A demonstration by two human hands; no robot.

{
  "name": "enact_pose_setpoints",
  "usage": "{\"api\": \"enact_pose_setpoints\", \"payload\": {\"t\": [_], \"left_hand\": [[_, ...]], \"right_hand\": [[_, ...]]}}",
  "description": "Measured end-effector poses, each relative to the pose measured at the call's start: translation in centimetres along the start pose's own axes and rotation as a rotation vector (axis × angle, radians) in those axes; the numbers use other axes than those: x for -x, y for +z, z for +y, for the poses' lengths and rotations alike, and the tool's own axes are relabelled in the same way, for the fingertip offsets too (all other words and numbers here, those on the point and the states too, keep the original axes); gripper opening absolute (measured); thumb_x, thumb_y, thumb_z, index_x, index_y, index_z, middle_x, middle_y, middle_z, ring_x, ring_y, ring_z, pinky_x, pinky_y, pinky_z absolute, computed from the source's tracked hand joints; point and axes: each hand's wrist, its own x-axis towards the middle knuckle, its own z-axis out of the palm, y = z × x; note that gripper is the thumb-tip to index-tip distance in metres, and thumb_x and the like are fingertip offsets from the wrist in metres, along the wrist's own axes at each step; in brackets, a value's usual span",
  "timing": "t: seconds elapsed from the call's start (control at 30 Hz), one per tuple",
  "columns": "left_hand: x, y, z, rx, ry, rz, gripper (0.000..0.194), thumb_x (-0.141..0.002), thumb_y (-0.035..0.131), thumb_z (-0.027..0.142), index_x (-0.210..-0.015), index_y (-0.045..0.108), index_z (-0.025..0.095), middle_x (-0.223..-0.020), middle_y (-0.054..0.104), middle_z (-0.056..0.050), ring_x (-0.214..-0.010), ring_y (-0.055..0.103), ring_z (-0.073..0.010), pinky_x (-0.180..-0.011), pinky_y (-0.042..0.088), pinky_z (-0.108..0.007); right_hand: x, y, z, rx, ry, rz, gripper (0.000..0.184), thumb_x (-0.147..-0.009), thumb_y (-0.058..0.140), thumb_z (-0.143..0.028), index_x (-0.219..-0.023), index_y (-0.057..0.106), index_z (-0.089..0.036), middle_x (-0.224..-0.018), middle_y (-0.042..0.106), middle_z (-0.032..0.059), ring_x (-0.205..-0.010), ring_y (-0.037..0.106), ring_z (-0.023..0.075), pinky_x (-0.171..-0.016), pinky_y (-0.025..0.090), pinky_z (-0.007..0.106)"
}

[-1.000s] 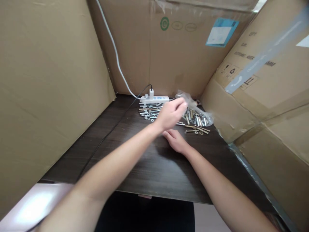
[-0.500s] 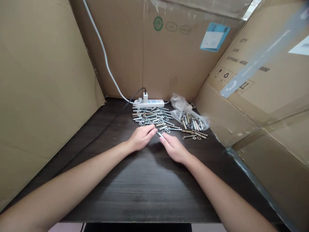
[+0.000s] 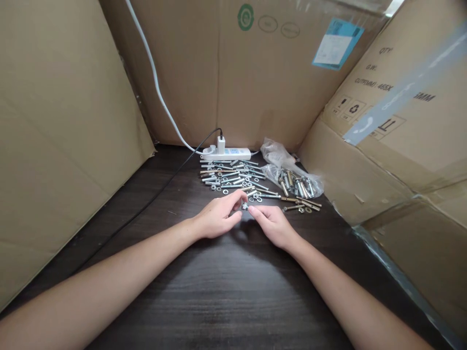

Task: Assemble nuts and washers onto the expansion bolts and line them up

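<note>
My right hand point(image 3: 274, 224) pinches a small silver bolt point(image 3: 244, 206) over the dark table. Its hex end shows past the thumb and fingertips; the rest of it is hidden in the hand. My left hand point(image 3: 221, 214) is just to the left, its fingers curved and parted from the thumb around that hex end. No firm grip by the left hand shows, and whether a fingertip touches the metal is unclear. Right behind the hands lie rows of metal bolts, sleeves, nuts and washers point(image 3: 225, 192).
A clear plastic bag point(image 3: 279, 155) with more anchor bolts point(image 3: 299, 187) lies at the back right. Loose brass-coloured bolts point(image 3: 308, 203) are in front of it. A white power strip point(image 3: 233, 154) with cables stands at the back. Cardboard walls point(image 3: 175, 73) enclose the table point(image 3: 204, 296).
My left fingers have opened away from the bolt, which both hands held before. The bolt has turned so its hex end now shows. The camera view has shifted slightly.
</note>
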Motion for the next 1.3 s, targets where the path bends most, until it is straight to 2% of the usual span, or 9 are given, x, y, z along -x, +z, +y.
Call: {"api": "enact_pose_setpoints", "payload": {"t": [0.13, 0.33, 0.47, 0.57, 0.67, 0.73, 0.87, 1.17, 1.3], "left_hand": [[-0.2, 0.0, -0.3, -0.002, 0.036, 0.028, 0.012, -0.089, 0.039, 0.023, -0.096, 0.046, 0.019, -0.085, 0.053, 0.000, -0.074, 0.048, -0.0135, -0.070, 0.039, -0.026], [-0.3, 0.1, -0.1, -0.078, 0.070, -0.025, 0.032, -0.097, 0.030, 0.035, -0.075, 0.044, 0.017, -0.074, 0.049, 0.000, -0.068, 0.044, -0.0115, -0.064, 0.035, -0.023], [-0.3, 0.2, -0.1, -0.090, 0.075, -0.024, 0.032, -0.097, 0.030, 0.034, -0.074, 0.043, 0.017, -0.074, 0.049, 0.001, -0.066, 0.044, -0.0113, -0.063, 0.034, -0.023], [-0.3, 0.2, -0.1, -0.092, 0.069, -0.020, 0.032, -0.097, 0.030, 0.034, -0.073, 0.042, 0.017, -0.072, 0.048, 0.001, -0.065, 0.043, -0.0114, -0.062, 0.034, -0.023], [-0.3, 0.1, 0.0, -0.087, 0.065, -0.022, 0.032, -0.097, 0.030, 0.034, -0.073, 0.042, 0.017, -0.071, 0.048, 0.001, -0.065, 0.043, -0.0114, -0.062, 0.034, -0.023], [-0.2, 0.1, 0.1, -0.085, 0.064, -0.026, 0.033, -0.097, 0.029, 0.035, -0.072, 0.043, 0.017, -0.071, 0.048, 0.001, -0.065, 0.043, -0.0115, -0.062, 0.034, -0.023], [-0.2, 0.1, 0.1, -0.088, 0.064, -0.024, 0.034, -0.097, 0.028, 0.035, -0.073, 0.044, 0.017, -0.071, 0.050, 0.001, -0.066, 0.045, -0.0118, -0.062, 0.035, -0.023], [-0.2, 0.3, 0.1, -0.124, 0.094, -0.049, 0.032, -0.097, 0.029, 0.032, -0.074, 0.046, 0.017, -0.072, 0.052, 0.001, -0.065, 0.047, -0.0115, -0.063, 0.036, -0.023], [-0.2, 0.3, 0.1, -0.125, 0.093, -0.050, 0.033, -0.096, 0.030, 0.031, -0.074, 0.048, 0.016, -0.072, 0.052, 0.001, -0.064, 0.046, -0.0114, -0.062, 0.035, -0.023]], "right_hand": [[-0.1, 0.0, 0.2, -0.009, -0.001, 0.013, 0.047, -0.091, 0.040, -0.051, -0.058, 0.030, -0.018, -0.060, 0.024, -0.0031, -0.056, 0.025, 0.0087, -0.054, 0.021, 0.025], [-0.1, 0.1, 0.1, -0.004, -0.010, 0.007, 0.046, -0.090, 0.040, -0.050, -0.057, 0.029, -0.019, -0.059, 0.024, -0.0035, -0.055, 0.025, 0.0086, -0.054, 0.022, 0.025], [-0.1, -0.1, 0.1, -0.001, -0.015, -0.017, 0.045, -0.090, 0.041, -0.047, -0.057, 0.030, -0.019, -0.057, 0.026, -0.0042, -0.055, 0.026, 0.0087, -0.054, 0.023, 0.024], [-0.1, -0.3, -0.2, 0.000, -0.034, -0.023, 0.039, -0.089, 0.043, -0.043, -0.060, 0.038, -0.018, -0.059, 0.035, -0.0041, -0.058, 0.034, 0.0097, -0.056, 0.027, 0.024], [0.1, -0.5, -0.7, -0.023, -0.021, -0.007, 0.025, -0.088, 0.047, -0.038, -0.075, 0.050, -0.018, -0.062, 0.044, -0.0042, -0.059, 0.039, 0.0104, -0.058, 0.030, 0.024], [0.2, -0.5, -0.9, -0.048, 0.003, -0.015, 0.018, -0.086, 0.050, -0.036, -0.086, 0.052, -0.018, -0.059, 0.045, -0.0059, -0.055, 0.039, 0.0100, -0.055, 0.030, 0.023], [0.4, -0.2, -1.1, -0.073, -0.013, -0.006, 0.022, -0.083, 0.055, -0.036, -0.097, 0.052, -0.019, -0.053, 0.041, -0.0081, -0.049, 0.036, 0.0096, -0.050, 0.028, 0.023], [0.5, 0.2, -0.8, -0.069, -0.049, 0.099, 0.022, -0.082, 0.058, -0.039, -0.089, 0.056, -0.018, -0.057, 0.047, -0.0049, -0.048, 0.036, 0.0089, -0.048, 0.027, 0.023], [0.5, 0.3, -0.9, -0.027, -0.057, 0.128, 0.019, -0.081, 0.058, -0.037, -0.086, 0.056, -0.018, -0.055, 0.044, -0.0052, -0.048, 0.035, 0.0089, -0.048, 0.027, 0.023]]}}
